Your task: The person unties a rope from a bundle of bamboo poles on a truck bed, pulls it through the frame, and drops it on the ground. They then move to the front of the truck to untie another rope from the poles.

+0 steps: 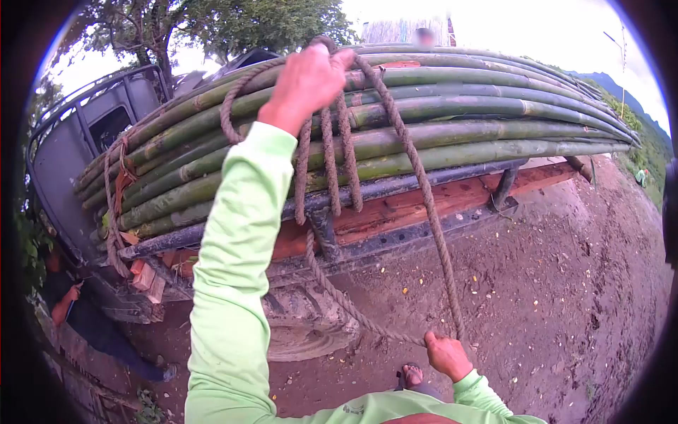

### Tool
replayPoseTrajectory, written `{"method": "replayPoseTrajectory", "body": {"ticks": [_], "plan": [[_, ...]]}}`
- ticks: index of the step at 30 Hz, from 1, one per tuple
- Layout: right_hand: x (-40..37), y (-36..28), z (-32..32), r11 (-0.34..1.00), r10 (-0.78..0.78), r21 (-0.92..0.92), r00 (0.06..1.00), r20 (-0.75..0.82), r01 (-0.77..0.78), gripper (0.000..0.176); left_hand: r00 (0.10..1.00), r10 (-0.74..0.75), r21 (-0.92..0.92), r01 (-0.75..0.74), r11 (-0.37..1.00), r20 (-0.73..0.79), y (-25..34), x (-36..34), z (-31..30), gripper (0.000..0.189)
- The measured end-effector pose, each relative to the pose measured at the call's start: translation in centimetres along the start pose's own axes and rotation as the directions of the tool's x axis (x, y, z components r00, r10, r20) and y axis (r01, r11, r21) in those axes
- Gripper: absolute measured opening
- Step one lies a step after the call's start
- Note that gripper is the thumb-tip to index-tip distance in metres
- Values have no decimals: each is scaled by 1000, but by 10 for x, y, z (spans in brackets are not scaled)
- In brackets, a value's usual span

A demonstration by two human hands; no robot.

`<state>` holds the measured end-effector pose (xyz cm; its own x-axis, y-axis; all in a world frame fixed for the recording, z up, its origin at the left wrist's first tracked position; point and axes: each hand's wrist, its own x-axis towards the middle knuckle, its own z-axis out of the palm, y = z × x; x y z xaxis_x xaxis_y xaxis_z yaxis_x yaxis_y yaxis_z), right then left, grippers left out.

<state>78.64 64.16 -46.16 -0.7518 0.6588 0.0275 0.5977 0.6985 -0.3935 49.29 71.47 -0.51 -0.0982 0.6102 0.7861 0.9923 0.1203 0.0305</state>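
A thick brown rope (402, 134) runs over a load of green bamboo poles (452, 131) on a truck. My left hand (307, 83) is raised to the top of the load, its fingers closed around the rope where it bunches up. Several rope strands and a loop hang below it across the poles. Low on the right, my right hand (448, 355) is closed on the rope. From there one length leads left under the side rail (247, 222), and another rises toward the top of the load.
A dark truck cab (78, 141) stands at the left, with a second rope (113, 205) around the poles near it. Reddish timber (395, 212) lies under the poles. A muddy wheel (311, 328) sits below. Another person (99, 325) is at lower left. Wet muddy ground (551, 283) spreads right.
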Motion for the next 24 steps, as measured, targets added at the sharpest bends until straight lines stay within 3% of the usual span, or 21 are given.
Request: {"method": "replayPoseTrajectory", "body": {"ticks": [2, 3, 5, 7, 9, 11, 13, 16, 17, 18, 20, 21, 22, 23, 24], "plan": [[-31, -13, 50, 991, 87, 96, 994, 64, -93, 17, 956, -8, -209, 72, 975, 295, 37, -59, 67, 68], [-44, -17, 71, 982, 120, 133, 988, 97, -132, 20, 935, -64, -285, 171, 943, 347, 53, -81, 97, 77], [-78, -19, 114, 937, 161, 278, 968, 193, -212, 22, 935, -214, -369, 312, 875, 283, 89, -111, 117, 82], [-93, -29, 132, 901, 147, 379, 971, 188, -210, 24, 915, -296, -391, 387, 835, 274, 111, -124, 139, 83], [-92, -25, 150, 877, 136, 444, 982, 134, -182, 24, 918, -360, -531, 391, 752, 167, 130, -138, 165, 81], [-95, -16, 157, 903, -4, 428, 998, 59, -21, 26, 785, -529, -670, 584, 458, 323, 152, -142, 147, 61], [-100, -3, 154, 918, -175, 364, 985, 13, 158, 40, 774, -332, -828, 559, -41, 539, 158, -144, 162, 44], [-132, 10, 135, 907, -354, 236, 935, -14, 348, 55, 644, -390, -751, 603, -270, 658, 192, -152, 158, 42], [-145, 7, 114, 898, -401, 187, 916, -23, 398, 60, 713, -460, -815, 578, -44, 530, 195, -157, 162, 43], [-169, -10, 62, 850, -408, 279, 894, -187, 446, 50, 775, -496, -826, 534, 183, 391, 192, -169, 174, 44], [-196, -4, -34, 720, -436, 552, 893, -114, 421, 31, 856, -499, -690, 444, 571, 138, 175, -221, 177, 46], [-197, 12, -62, 633, -202, 747, 975, -94, 203, 25, 886, -464, -560, 393, 730, 16, 159, -259, 167, 47], [-191, 31, -84, 450, 31, 893, 999, -14, -2, 22, 879, -466, -453, 458, 765, 100, 152, -289, 145, 45], [-159, 48, -110, 475, 1, 845, 959, -282, 247, 25, 874, -446, -449, 483, 752, 192, 152, -315, 125, 45], [-118, 58, -138, 485, 5, 827, 944, -329, 286, 30, 894, -382, -392, 446, 804, 234, 162, -338, 109, 42]]}}
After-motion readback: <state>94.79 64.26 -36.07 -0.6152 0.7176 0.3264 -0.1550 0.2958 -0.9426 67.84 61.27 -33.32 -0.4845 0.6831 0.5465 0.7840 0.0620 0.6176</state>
